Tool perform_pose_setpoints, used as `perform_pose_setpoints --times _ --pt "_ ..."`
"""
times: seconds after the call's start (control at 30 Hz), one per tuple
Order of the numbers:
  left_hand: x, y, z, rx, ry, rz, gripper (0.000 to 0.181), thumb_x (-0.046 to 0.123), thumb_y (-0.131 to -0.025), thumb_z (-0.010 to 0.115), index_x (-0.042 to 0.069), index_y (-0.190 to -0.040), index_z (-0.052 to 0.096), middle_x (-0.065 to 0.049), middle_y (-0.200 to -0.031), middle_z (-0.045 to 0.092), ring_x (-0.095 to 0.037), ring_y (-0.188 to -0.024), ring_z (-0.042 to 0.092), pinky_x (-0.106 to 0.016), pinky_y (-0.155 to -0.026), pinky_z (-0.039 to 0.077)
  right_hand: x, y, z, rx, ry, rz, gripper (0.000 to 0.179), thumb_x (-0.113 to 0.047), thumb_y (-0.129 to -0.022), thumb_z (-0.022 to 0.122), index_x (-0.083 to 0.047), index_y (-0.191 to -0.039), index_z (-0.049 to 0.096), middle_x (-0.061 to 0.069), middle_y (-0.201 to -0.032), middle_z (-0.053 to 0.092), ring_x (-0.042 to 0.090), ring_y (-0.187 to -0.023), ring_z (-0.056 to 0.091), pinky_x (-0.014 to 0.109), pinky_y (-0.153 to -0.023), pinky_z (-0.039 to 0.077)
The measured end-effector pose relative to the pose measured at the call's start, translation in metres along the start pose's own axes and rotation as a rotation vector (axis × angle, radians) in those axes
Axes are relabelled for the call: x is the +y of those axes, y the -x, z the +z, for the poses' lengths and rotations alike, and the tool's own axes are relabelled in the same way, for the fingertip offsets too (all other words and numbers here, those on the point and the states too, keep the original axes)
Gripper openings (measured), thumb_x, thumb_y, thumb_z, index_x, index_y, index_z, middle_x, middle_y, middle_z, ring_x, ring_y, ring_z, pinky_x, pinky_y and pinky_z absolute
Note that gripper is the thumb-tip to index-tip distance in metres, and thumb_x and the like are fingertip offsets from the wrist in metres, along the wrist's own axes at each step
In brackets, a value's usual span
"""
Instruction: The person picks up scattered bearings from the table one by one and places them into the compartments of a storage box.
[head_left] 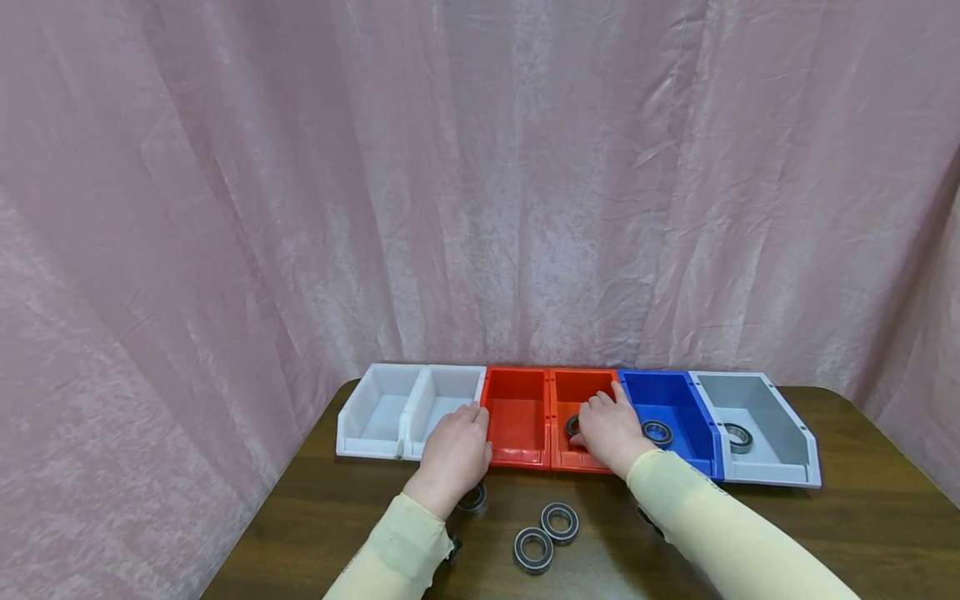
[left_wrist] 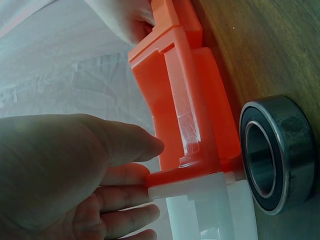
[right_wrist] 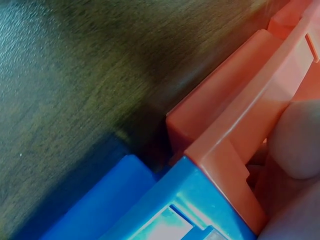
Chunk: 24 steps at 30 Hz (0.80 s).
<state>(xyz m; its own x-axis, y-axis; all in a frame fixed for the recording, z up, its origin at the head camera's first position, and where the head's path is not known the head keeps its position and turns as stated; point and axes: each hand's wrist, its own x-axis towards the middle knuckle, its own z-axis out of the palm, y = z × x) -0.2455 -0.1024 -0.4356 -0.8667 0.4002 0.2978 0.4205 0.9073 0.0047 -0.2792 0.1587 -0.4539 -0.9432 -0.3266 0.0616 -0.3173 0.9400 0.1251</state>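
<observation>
In the head view my left hand (head_left: 456,450) is over the front edges where a white bin (head_left: 447,383) meets a red bin (head_left: 517,457). The left wrist view shows its fingers fairly straight, holding nothing. A ball bearing (left_wrist: 280,155) lies on the table beside that hand. My right hand (head_left: 611,427) reaches into the orange-red bin (head_left: 583,379), thumb and fingers around a bearing (head_left: 572,425); much of that bearing is hidden. In the right wrist view, part of the right hand (right_wrist: 295,142) shows behind the bin's wall.
Two more bearings (head_left: 533,550) lie touching on the wooden table (head_left: 300,533). To the right, a blue bin (head_left: 652,383) and a grey bin (head_left: 787,433) each contain one bearing. Another white bin (head_left: 367,450) ends the row at left. A pink curtain (head_left: 480,183) hangs behind.
</observation>
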Motion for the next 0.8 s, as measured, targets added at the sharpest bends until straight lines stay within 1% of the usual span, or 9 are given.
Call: perform_pose_setpoints --times 0.23,0.37,0.5,0.57,0.67,0.8 --pt "0.000 -0.001 -0.002 -0.010 -0.013 0.006 0.055 0.027 -0.093 0.090 0.000 -0.138 0.072 -0.017 -0.137 0.073 -0.030 -0.114 0.070 -0.042 -0.103 0.060 0.002 -0.002 -0.003 -0.006 -0.022 0.004 0.040 -0.039 -0.096 0.086 -0.003 -0.113 0.081 0.018 -0.118 0.078 0.042 -0.129 0.064 0.069 -0.128 0.024" --pt "0.001 -0.001 -0.001 -0.012 -0.014 0.009 0.056 0.026 -0.094 0.089 -0.001 -0.140 0.071 -0.017 -0.140 0.072 -0.031 -0.119 0.070 -0.043 -0.106 0.059 0.004 -0.003 -0.001 -0.017 -0.031 0.012 0.036 -0.040 -0.095 0.087 -0.006 -0.108 0.082 0.014 -0.113 0.079 0.040 -0.125 0.066 0.069 -0.128 0.022" --pt "0.002 0.000 0.001 -0.014 -0.022 0.018 0.056 0.026 -0.094 0.089 -0.002 -0.140 0.071 -0.018 -0.140 0.072 -0.032 -0.121 0.070 -0.043 -0.107 0.058 0.007 -0.003 0.002 -0.031 -0.031 0.016 0.035 -0.040 -0.093 0.088 -0.007 -0.105 0.082 0.013 -0.110 0.080 0.039 -0.121 0.067 0.069 -0.129 0.021" --pt "0.002 0.000 0.001 -0.018 -0.024 0.020 0.058 0.026 -0.094 0.088 -0.002 -0.141 0.070 -0.018 -0.141 0.071 -0.033 -0.121 0.070 -0.043 -0.106 0.059 0.008 -0.002 0.002 -0.031 -0.034 0.014 0.035 -0.040 -0.093 0.088 -0.007 -0.104 0.082 0.013 -0.110 0.080 0.039 -0.121 0.067 0.069 -0.129 0.020" --pt "0.003 0.001 0.001 -0.036 -0.007 0.014 0.061 0.027 -0.095 0.088 -0.002 -0.145 0.068 -0.018 -0.146 0.069 -0.034 -0.126 0.069 -0.043 -0.109 0.057 0.010 0.000 0.002 -0.014 -0.038 0.000 0.036 -0.039 -0.093 0.088 -0.006 -0.105 0.082 0.014 -0.111 0.080 0.039 -0.121 0.067 0.069 -0.128 0.022" --pt "0.003 0.000 0.001 -0.068 0.037 0.007 0.065 0.029 -0.097 0.086 -0.001 -0.150 0.065 -0.018 -0.153 0.065 -0.035 -0.136 0.065 -0.046 -0.115 0.053 0.014 0.004 0.002 0.005 -0.041 -0.012 0.041 -0.041 -0.095 0.086 -0.003 -0.112 0.081 0.016 -0.118 0.079 0.041 -0.126 0.066 0.069 -0.128 0.023"
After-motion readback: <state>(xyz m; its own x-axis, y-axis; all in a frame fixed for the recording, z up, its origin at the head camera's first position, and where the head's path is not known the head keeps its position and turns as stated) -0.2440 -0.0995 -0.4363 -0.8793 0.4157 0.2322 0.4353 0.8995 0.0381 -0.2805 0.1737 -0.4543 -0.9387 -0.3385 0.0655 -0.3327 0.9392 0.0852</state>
